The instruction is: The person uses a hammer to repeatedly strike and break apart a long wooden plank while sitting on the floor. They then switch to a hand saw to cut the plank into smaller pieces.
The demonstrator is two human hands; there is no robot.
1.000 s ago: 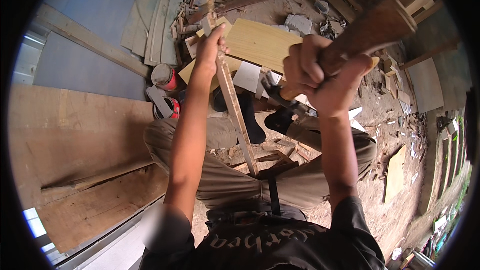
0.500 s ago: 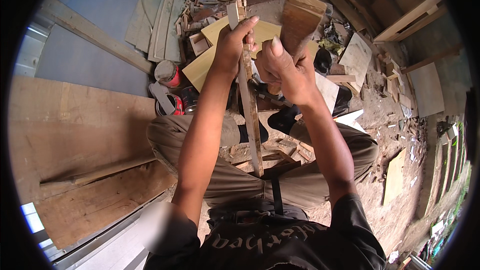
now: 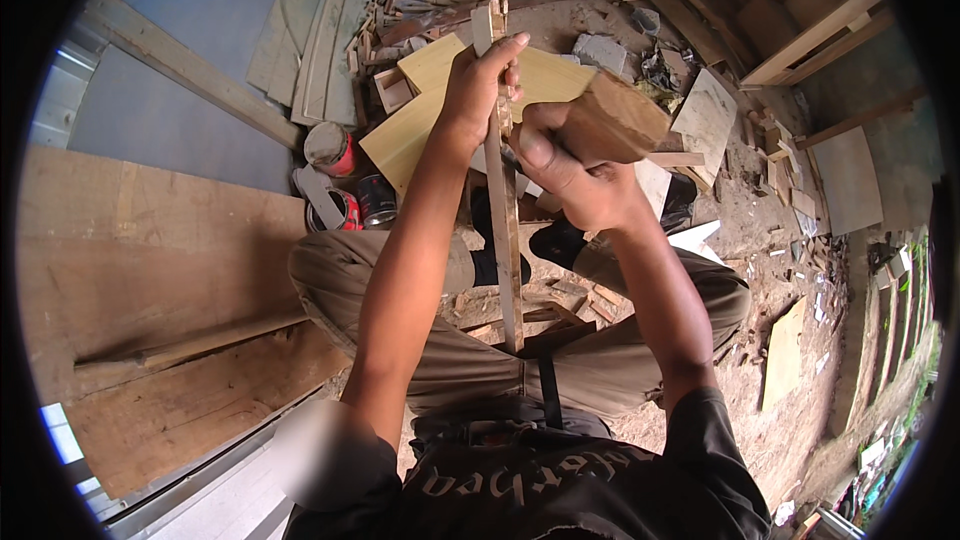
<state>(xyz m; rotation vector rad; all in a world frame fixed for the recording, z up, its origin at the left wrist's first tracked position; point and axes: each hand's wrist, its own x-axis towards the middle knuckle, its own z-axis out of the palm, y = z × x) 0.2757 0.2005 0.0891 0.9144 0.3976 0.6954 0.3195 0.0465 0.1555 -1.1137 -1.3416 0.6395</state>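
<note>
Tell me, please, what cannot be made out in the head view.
Head view:
Wooden strip: far end cut off by top edge.
Wooden piece: gripped part hidden by the right hand.
Left hand: palm hidden by the hand itself.
Left sleeve: part smeared by pale blur.

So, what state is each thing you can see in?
Left hand: closed around wooden strip.
Right hand: closed around thick wooden piece.
Wooden strip: held, lower end near the lap.
Thick wooden piece: held, broad end exposed.
Nearer red can: grey piece across its top.
Black can: standing, contents unclear.
</note>
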